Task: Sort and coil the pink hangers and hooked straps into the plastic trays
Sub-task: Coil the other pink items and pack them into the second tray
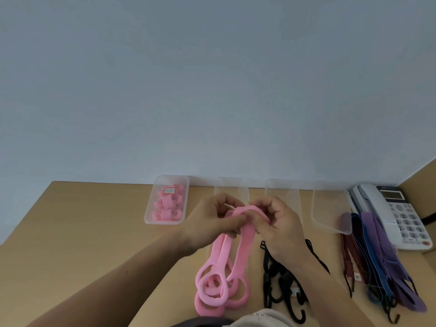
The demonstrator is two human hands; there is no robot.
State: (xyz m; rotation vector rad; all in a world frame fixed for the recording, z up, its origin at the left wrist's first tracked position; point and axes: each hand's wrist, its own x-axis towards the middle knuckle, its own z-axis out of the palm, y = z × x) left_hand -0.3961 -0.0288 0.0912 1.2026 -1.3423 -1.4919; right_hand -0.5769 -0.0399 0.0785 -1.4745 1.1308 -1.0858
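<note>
1. Left hand [212, 220] and right hand [280, 223], both closed, pinch one pink hanger [243, 234] above the surface [82, 232], mid-width near its rear edge.
2. Seemingly soft, light, floppy; best gripped at the fold.

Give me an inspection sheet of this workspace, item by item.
Surface: tan wooden desk set against a pale wall.
Job's things: left tray holds coiled pink hangers; three clear trays to its right look empty; loose pink hangers lie near the front edge; black hooked straps beside them; red, blue and purple straps at the right.
Clutter: white desk phone at the far right.
Grippers: left hand and right hand both hold one pink hanger, fingers closed on its upper end.
Cables: dark cord by the phone.
Surroundings: blank wall; nothing else seen.
</note>
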